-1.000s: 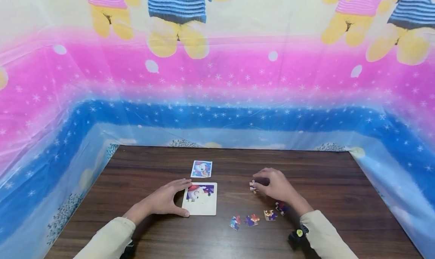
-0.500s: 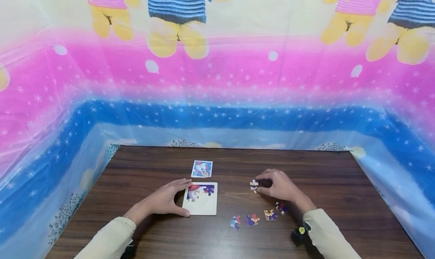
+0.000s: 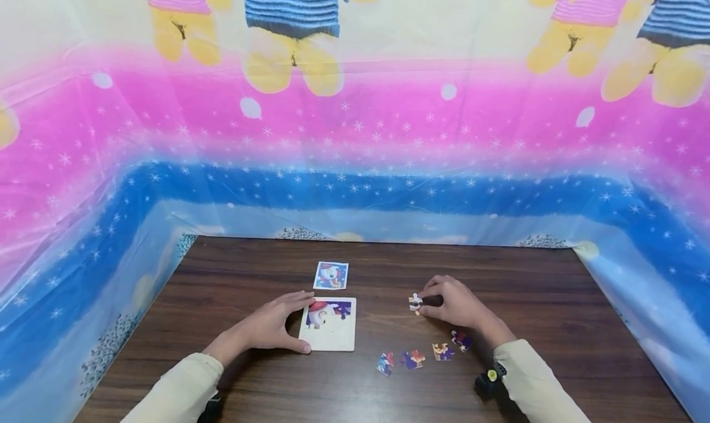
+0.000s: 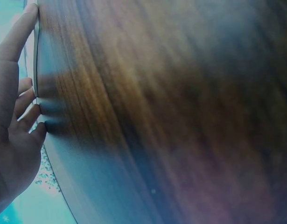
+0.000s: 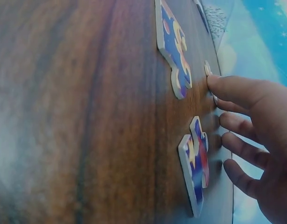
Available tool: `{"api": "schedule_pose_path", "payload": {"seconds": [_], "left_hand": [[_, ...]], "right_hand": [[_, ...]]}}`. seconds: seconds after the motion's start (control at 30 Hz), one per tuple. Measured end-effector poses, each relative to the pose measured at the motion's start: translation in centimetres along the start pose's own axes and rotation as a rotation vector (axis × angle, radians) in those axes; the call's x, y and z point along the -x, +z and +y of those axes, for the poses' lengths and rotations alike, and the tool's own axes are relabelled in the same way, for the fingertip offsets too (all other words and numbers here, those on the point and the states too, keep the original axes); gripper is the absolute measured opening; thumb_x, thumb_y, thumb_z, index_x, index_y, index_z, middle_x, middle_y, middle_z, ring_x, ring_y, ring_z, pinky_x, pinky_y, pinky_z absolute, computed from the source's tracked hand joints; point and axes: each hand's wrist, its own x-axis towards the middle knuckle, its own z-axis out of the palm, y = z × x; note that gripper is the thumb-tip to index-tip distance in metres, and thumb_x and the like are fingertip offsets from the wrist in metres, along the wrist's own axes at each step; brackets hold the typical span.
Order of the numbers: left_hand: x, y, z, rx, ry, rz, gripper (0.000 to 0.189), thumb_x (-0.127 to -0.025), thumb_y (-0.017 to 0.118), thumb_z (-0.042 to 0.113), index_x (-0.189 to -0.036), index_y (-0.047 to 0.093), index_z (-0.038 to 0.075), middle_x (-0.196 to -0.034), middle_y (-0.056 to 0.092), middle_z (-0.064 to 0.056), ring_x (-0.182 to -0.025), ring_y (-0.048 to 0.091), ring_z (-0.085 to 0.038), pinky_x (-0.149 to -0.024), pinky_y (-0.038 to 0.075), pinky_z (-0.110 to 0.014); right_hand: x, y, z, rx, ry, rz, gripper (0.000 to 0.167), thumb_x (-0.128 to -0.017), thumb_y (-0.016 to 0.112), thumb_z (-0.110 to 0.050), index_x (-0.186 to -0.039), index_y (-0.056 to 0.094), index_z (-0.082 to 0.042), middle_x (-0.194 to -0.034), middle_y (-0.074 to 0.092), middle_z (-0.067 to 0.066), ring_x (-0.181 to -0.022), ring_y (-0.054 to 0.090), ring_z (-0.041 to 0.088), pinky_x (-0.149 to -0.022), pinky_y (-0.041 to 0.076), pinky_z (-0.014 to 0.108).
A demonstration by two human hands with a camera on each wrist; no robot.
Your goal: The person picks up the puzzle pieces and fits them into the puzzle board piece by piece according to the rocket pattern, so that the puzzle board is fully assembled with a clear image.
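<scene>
Brown table (image 3: 249, 269), puzzle piece (image 3: 415, 304), whitish perhaps

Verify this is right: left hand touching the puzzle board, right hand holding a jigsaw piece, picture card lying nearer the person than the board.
Not quite: the picture card lies beyond the puzzle board, farther from the person, as the head view shows. The left hand touching the board and right hand holding a jigsaw piece are correct.

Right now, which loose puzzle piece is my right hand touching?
The mostly white puzzle piece, farthest from you; the other four loose pieces lie nearer, untouched.
</scene>
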Motion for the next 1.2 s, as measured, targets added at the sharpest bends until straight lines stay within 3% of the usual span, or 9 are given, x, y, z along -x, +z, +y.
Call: {"api": "schedule_pose_path", "payload": {"seconds": [0.43,0.63,0.93,1.2], "left_hand": [[0.0,-0.1,0.1,0.001,-0.013,-0.003,0.101,-0.076,0.083,0.063,-0.155,0.047,0.012,-0.162,0.038,-0.012,-0.15,0.032,-0.038,-0.115,0.034,-0.063],[0.0,0.0,0.0,0.002,-0.012,-0.004,0.101,-0.076,0.083,0.064,-0.155,0.047,0.012,-0.162,0.038,-0.011,-0.15,0.033,-0.037,-0.115,0.034,-0.063],[-0.1,0.1,-0.2,-0.003,-0.019,-0.006,0.101,-0.076,0.083,0.063,-0.155,0.046,0.012,-0.163,0.038,-0.012,-0.15,0.033,-0.037,-0.116,0.033,-0.062],[-0.1,0.1,-0.2,0.0,-0.016,-0.008,0.101,-0.076,0.082,0.063,-0.155,0.046,0.013,-0.163,0.037,-0.012,-0.15,0.033,-0.037,-0.115,0.033,-0.063]], "right_hand": [[-0.1,0.1,-0.1,0.022,-0.033,0.013,0.025,-0.089,0.081,-0.035,-0.11,0.082,-0.02,-0.109,0.068,-0.003,-0.102,0.061,0.018,-0.091,0.054,0.047],[-0.4,0.2,-0.6,0.037,-0.092,0.034,0.025,-0.091,0.079,-0.037,-0.109,0.081,-0.02,-0.104,0.069,-0.008,-0.095,0.063,0.012,-0.085,0.055,0.04],[-1.8,0.3,-4.1,0.006,-0.174,0.081,0.031,-0.091,0.077,-0.043,-0.111,0.081,-0.019,-0.105,0.072,-0.007,-0.096,0.065,0.012,-0.081,0.057,0.037],[-2.9,1.3,-7.7,-0.016,-0.187,0.073,0.031,-0.089,0.08,-0.042,-0.112,0.08,-0.022,-0.105,0.071,-0.01,-0.098,0.062,0.007,-0.085,0.056,0.033]]}}
